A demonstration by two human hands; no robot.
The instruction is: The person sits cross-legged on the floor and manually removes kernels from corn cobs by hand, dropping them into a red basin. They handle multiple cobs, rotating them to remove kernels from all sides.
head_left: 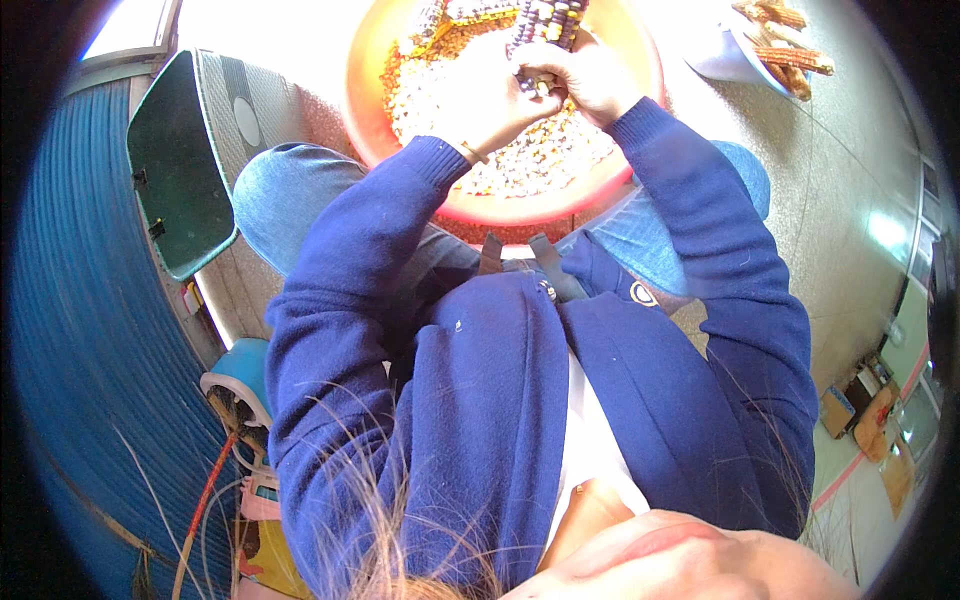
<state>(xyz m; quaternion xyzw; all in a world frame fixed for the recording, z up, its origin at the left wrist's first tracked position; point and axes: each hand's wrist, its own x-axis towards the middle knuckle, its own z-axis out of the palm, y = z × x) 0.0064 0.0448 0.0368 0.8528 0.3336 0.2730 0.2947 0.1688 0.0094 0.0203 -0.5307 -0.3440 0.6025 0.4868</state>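
Both my hands meet above a large orange-pink plastic basin (360,112) that holds loose corn kernels (525,161). A dark, multicoloured ear of corn (551,22) rises between them at the top of the view. My left hand (495,90), overexposed, has its thumb against the lower part of the ear. My right hand (574,75) wraps its fingers around that ear, and a few dark and yellow kernels show between the two hands. More ears of corn (480,9) lie in the back left part of the basin. Strong glare hides the detail of my left fingers.
On the floor at the right stands a pale container (724,56) with several bare corncobs (787,58). A grey and green plastic bin (180,165) lies tipped at the left, beside a blue corrugated shutter (90,262). My knees flank the basin. A red-handled stick (214,480) leans at lower left.
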